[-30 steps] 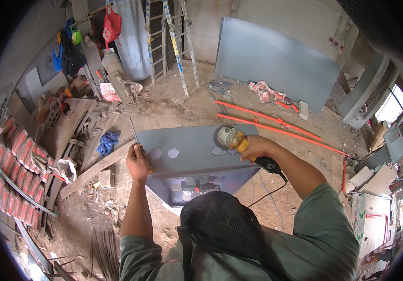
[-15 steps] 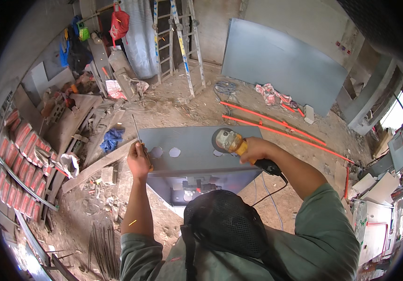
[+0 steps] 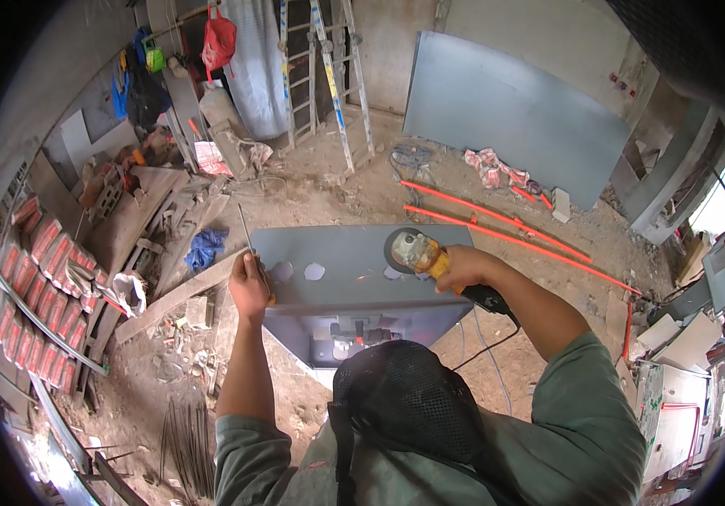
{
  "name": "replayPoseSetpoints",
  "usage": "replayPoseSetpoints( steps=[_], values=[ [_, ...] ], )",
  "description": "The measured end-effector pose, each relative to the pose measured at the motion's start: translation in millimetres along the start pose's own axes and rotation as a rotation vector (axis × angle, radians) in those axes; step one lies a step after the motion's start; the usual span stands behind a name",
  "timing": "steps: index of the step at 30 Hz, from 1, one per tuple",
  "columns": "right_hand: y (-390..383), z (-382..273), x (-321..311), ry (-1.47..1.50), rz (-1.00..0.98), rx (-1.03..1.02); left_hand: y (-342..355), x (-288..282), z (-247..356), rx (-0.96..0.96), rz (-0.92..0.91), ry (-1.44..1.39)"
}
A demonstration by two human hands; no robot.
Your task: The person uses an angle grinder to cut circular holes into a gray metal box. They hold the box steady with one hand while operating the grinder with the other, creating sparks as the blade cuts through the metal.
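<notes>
Both fingers: grinder (image 3: 417, 251), panel (image 3: 354, 263).

right hand (image 3: 462, 268): shifts angle grinder (image 3: 417, 251) slightly left along grey metal sheet (image 3: 354, 270) | left hand (image 3: 250, 282): edges lower on sheet's left edge | view: tilts marginally downward

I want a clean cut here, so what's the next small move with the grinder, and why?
Probably ease the angle grinder leftward along the grey sheet: its disc sits at a cutout beside two finished holes, the right hand grips it, and the left hand braces the sheet's edge.
</notes>
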State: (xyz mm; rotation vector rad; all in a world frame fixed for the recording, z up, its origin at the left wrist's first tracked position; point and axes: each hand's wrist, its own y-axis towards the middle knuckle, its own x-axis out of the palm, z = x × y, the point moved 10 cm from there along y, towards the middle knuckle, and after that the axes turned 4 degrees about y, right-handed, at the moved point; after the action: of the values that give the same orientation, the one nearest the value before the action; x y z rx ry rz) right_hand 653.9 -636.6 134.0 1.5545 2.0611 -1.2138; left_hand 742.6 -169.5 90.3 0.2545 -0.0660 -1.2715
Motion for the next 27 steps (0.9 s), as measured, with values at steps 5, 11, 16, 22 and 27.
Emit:
replayPoseSetpoints(
  steps=[5, 11, 16, 22, 27],
  values=[
    [-6.8, -10.2, 6.5, -0.041, -0.06, -0.008, -5.9, 5.8, 7.8, -0.017, 0.016, -0.094],
    [-8.7, -14.7, 8.0, -0.053, -0.07, -0.012, -4.1, 5.7, 1.2, -0.032, 0.009, -0.122],
    [-5.9, -13.3, 9.0, -0.011, -0.08, -0.007, 0.3, 1.2, -1.3, -0.023, 0.005, -0.073],
    [-24.1, -9.4, -0.2, 0.12, -0.056, -0.009, 1.0, -1.7, 2.0, -0.007, 0.021, -0.069],
    [-50.3, 7.9, -7.5, 0.138, -0.072, 0.103, -1.1, 2.0, 0.3, -0.038, -0.007, -0.081]
  ],
)
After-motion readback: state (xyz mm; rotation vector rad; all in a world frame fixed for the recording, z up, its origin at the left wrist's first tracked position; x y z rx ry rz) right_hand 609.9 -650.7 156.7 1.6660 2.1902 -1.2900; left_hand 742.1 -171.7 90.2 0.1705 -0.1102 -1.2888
